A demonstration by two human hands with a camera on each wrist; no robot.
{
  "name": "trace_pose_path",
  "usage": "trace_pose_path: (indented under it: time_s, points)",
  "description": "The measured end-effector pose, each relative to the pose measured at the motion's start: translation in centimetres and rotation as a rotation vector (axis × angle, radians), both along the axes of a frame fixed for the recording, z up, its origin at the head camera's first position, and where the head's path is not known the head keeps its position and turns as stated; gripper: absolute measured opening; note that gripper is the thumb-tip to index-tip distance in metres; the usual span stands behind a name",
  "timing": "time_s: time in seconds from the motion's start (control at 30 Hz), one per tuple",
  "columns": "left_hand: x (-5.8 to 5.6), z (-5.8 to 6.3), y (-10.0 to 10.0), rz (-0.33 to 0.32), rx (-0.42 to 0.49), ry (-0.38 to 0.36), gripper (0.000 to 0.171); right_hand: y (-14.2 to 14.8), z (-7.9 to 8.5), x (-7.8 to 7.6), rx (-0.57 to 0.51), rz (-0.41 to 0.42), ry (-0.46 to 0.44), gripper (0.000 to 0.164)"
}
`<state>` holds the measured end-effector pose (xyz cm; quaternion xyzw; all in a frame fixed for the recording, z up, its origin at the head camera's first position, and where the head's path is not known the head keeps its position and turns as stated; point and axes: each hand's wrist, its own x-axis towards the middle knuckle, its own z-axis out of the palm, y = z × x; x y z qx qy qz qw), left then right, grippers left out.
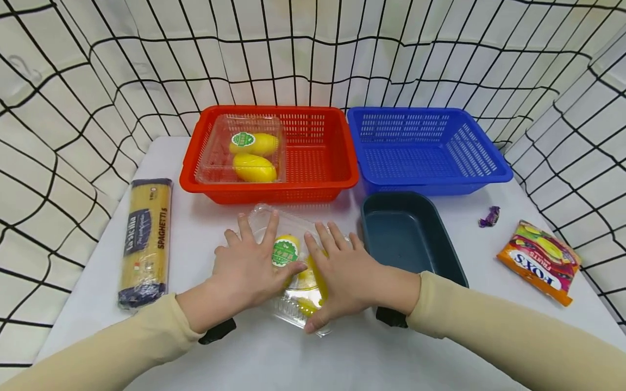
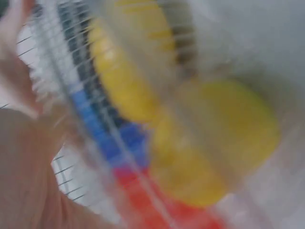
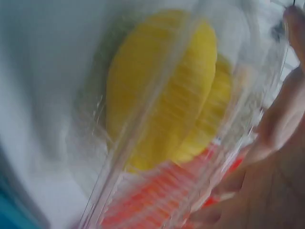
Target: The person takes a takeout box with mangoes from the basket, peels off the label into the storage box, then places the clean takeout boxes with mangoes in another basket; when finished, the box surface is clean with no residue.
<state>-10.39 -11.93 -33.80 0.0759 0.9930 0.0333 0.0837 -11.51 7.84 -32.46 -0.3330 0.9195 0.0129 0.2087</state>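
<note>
A clear plastic clamshell box (image 1: pixel 288 312) lies on the table, turned at a slant. Yellow mangoes (image 3: pixel 162 86) show through its ribbed wall, and one bears a round green sticker (image 1: pixel 285 253). My left hand (image 1: pixel 251 266) rests on the left part of the lid with fingers spread and straight. On the right part of the lid lies my right hand (image 1: pixel 347 274), fingers likewise spread, its thumb near the front edge. Both palms face down and cover some of the box. In the left wrist view the mangoes (image 2: pixel 214 138) are blurred.
Behind stands a red basket (image 1: pixel 269 188) holding another clamshell of mangoes (image 1: pixel 254 168), with a blue basket (image 1: pixel 435 182) beside it. A dark tray (image 1: pixel 403 233) is close to my right hand. Spaghetti (image 1: pixel 145 239) lies left; a candy bag (image 1: pixel 540 260) and small purple wrapper (image 1: pixel 489 216) lie right.
</note>
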Motion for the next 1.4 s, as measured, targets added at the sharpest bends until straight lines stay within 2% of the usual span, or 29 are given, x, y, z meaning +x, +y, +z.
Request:
trace_pose_path:
  time_s: [0.07,0.17,0.3,0.43,0.6,0.83,0.97,1.2,1.4]
  points:
    - [0.0,0.6,-0.4,-0.036,0.013,-0.028,0.111,0.4,0.1,-1.0,-0.010,0.021,-0.043,0.142]
    - [-0.2,1.0,-1.2,-0.144,0.032,-0.047,0.115,1.3,0.3,-2.5,-0.029,0.082,-0.099,0.141]
    - [-0.9,1.0,-2.4,-0.296,0.072,-0.078,0.120,2.1,0.7,-4.4,-0.033,0.180,-0.154,0.141]
    - [-1.5,0.7,-3.1,-0.368,0.113,-0.144,0.128,2.4,0.9,-5.3,-0.043,0.232,-0.203,0.142]
    - [-1.6,0.5,-3.1,-0.394,0.130,-0.176,0.136,2.3,0.7,-5.2,-0.055,0.221,-0.183,0.141]
    - [-2.1,0.3,-3.0,-0.394,0.138,-0.136,0.136,1.2,-0.7,-3.8,-0.062,0.107,-0.040,0.125]
    - [-2.5,0.1,-3.1,-0.399,0.145,-0.113,0.136,0.5,-1.1,-3.4,-0.030,0.051,0.016,0.123]
    - [-2.1,-0.4,-3.0,-0.389,0.134,-0.060,0.131,-0.1,-1.1,-3.3,0.002,0.008,0.034,0.124]
    - [-2.0,-0.5,-2.9,-0.377,0.133,-0.060,0.133,-0.2,-1.0,-3.3,0.018,0.003,0.027,0.124]
